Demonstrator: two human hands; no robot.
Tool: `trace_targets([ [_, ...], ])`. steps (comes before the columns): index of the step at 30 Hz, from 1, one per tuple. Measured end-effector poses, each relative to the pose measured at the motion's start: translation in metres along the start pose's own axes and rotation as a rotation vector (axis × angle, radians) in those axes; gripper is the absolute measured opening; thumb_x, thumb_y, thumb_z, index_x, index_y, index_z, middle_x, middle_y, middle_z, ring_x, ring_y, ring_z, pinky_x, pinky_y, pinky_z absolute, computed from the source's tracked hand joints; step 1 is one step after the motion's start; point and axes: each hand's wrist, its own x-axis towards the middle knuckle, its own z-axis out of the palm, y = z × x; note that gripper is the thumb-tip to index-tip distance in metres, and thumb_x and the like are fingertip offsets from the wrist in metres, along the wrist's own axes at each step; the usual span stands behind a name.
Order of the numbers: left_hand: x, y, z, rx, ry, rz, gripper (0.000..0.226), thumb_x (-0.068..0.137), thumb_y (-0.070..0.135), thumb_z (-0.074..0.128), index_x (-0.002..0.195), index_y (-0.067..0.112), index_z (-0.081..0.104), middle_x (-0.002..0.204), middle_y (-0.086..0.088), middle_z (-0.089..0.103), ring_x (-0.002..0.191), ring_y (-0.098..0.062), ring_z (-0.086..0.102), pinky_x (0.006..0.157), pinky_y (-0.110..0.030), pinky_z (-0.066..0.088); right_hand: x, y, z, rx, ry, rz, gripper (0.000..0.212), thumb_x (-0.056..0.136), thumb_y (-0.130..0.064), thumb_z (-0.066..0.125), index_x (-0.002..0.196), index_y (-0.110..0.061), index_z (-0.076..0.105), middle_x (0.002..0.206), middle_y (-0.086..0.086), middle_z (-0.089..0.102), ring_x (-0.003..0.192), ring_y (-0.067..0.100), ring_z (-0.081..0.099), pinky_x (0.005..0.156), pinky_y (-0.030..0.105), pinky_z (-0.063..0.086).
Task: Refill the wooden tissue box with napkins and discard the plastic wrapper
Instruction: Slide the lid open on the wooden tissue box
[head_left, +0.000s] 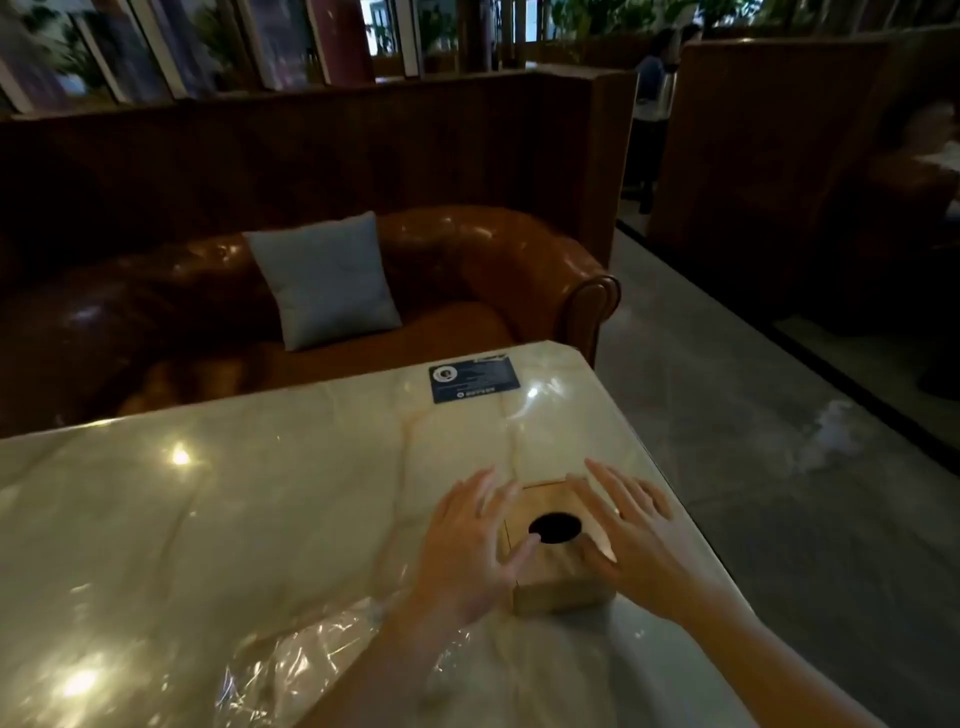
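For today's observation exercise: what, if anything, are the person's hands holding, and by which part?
The wooden tissue box, by its two sides: left hand on the left side, right hand on the right. Fingers are spread, so a firm grip cannot be confirmed.

Dim room, lamp glare on the glossy table (260, 493), blurred curved edges.

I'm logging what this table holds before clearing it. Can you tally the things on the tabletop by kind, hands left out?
Wooden tissue box: 1
Clear plastic wrapper: 1
Dark blue card: 1
Total: 3
No napkins can be seen; the box's round opening looks dark.
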Motion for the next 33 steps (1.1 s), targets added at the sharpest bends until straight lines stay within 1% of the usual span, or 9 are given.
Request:
trace_targets([
  [3, -0.002, -0.001, 0.024, 0.058, -0.168, 0.053, 0.065, 0.084, 0.057, 0.04, 0.143, 0.035, 0.021, 0.158, 0.001, 0.007, 0.145, -0.015, 0.004, 0.118, -0.034, 0.004, -0.005, 0.004, 0.018, -0.066, -0.108, -0.058, 0.071, 0.067, -0.045, 0.07, 0.129, -0.018, 0.049, 0.133, 0.009, 0.056, 0.118, 0.024, 0.057, 0.092, 0.038, 0.049],
  [8, -0.003, -0.005, 0.051, 0.087, -0.311, 0.026, 0.069, 0.084, 0.053, 0.047, 0.143, 0.036, 0.016, 0.159, -0.003, -0.009, 0.145, -0.02, -0.012, 0.12, -0.04, -0.001, -0.013, 0.008, 0.033, -0.086, -0.222, -0.086, 0.072, 0.058, -0.055, 0.076, 0.12, -0.023, 0.058, 0.123, 0.007, 0.063, 0.108, 0.025, 0.064, 0.083, 0.036, 0.054],
  [14, 0.003, -0.006, 0.055, 0.093, -0.355, 0.041, 0.064, 0.085, 0.049, 0.048, 0.141, 0.031, 0.023, 0.159, -0.009, -0.008, 0.145, -0.023, -0.014, 0.12, -0.042, -0.001, -0.01, 0.012, 0.042, -0.114, -0.224, -0.101, 0.065, 0.057, -0.056, 0.076, 0.112, -0.026, 0.06, 0.119, 0.005, 0.066, 0.105, 0.023, 0.065, 0.08, 0.034, 0.055],
  [16, 0.006, -0.006, 0.051, 0.094, -0.373, 0.047, 0.062, 0.085, 0.049, 0.05, 0.139, 0.03, 0.026, 0.158, -0.011, -0.006, 0.145, -0.024, -0.013, 0.119, -0.043, -0.001, -0.005, 0.013, 0.041, -0.111, -0.264, -0.095, 0.061, 0.06, -0.053, 0.074, 0.112, -0.026, 0.058, 0.123, 0.007, 0.063, 0.11, 0.025, 0.062, 0.085, 0.037, 0.053],
  [19, 0.011, -0.004, 0.044, 0.105, -0.409, 0.062, 0.061, 0.083, 0.046, 0.054, 0.136, 0.029, 0.029, 0.158, -0.013, -0.003, 0.145, -0.025, -0.009, 0.118, -0.043, -0.002, 0.004, 0.016, 0.044, -0.091, -0.381, -0.111, 0.053, 0.081, -0.045, 0.055, 0.128, -0.025, 0.043, 0.146, 0.008, 0.036, 0.134, 0.027, 0.036, 0.107, 0.042, 0.031],
  [21, 0.016, -0.004, 0.039, 0.13, -0.441, 0.068, 0.059, 0.082, 0.042, 0.058, 0.134, 0.026, 0.033, 0.158, -0.014, 0.001, 0.146, -0.026, -0.005, 0.118, -0.043, -0.002, 0.01, 0.017, 0.044, -0.104, -0.414, -0.127, 0.051, 0.084, -0.042, 0.047, 0.131, -0.024, 0.038, 0.147, 0.006, 0.028, 0.135, 0.026, 0.03, 0.109, 0.041, 0.025],
  [27, 0.037, -0.003, 0.022, 0.174, -0.58, 0.085, 0.064, 0.08, 0.041, 0.063, 0.135, 0.023, 0.037, 0.157, -0.016, 0.011, 0.144, -0.027, 0.009, 0.118, -0.046, 0.003, 0.036, 0.012, 0.023, -0.127, -0.588, -0.17, 0.042, 0.089, -0.039, 0.043, 0.127, -0.021, 0.043, 0.139, 0.007, 0.036, 0.126, 0.026, 0.036, 0.105, 0.041, 0.034],
  [31, 0.057, -0.003, 0.0, 0.021, -0.732, 0.044, 0.061, 0.075, 0.041, 0.068, 0.128, 0.024, 0.044, 0.14, -0.009, 0.039, 0.127, -0.028, 0.04, 0.104, -0.04, 0.034, 0.057, 0.014, -0.002, 0.13, -0.756, -0.106, 0.044, 0.081, -0.042, 0.058, 0.119, -0.021, 0.051, 0.128, 0.002, 0.046, 0.111, 0.017, 0.046, 0.095, 0.031, 0.044],
  [33, 0.067, -0.003, -0.011, -0.074, -0.83, 0.014, 0.061, 0.075, 0.04, 0.07, 0.128, 0.022, 0.045, 0.134, -0.006, 0.045, 0.117, -0.022, 0.047, 0.093, -0.035, 0.04, 0.065, 0.016, -0.011, 0.246, -0.834, -0.06, 0.05, 0.077, -0.042, 0.066, 0.12, -0.021, 0.051, 0.124, 0.001, 0.05, 0.106, 0.015, 0.049, 0.088, 0.024, 0.044],
])
